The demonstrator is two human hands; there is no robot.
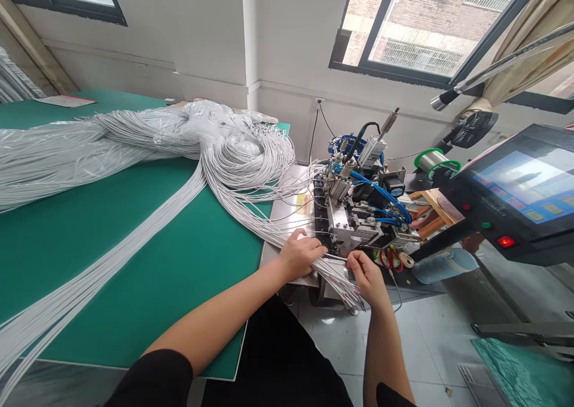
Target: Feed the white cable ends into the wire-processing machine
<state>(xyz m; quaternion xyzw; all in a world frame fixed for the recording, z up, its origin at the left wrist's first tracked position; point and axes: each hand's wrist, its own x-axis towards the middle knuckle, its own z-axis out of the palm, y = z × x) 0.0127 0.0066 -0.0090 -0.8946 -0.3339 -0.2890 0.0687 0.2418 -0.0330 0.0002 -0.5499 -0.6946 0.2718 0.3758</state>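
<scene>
One wire bundle, made of thin grey-white strands too many to count, lies fanned at its cut ends, where short coloured tips show. It sits at the front lip of a metal plate, at six o'clock from the single machine. Two hands work it. The left hand, at nine o'clock from the ends, lies curled over the strands, fingers closed down and thumb tucked, gripping them against the plate. The right hand, at three o'clock, has thumb and forefinger nearly closed in a pinch on the tips; whether on one strand or several cannot be told. The bundle runs back toward ten o'clock across one green mat into a large heap of looped wire. One pair of red-handled scissors lies just beyond the right hand at one o'clock. One spool stands at two o'clock from the machine, and one touch screen at three o'clock.
</scene>
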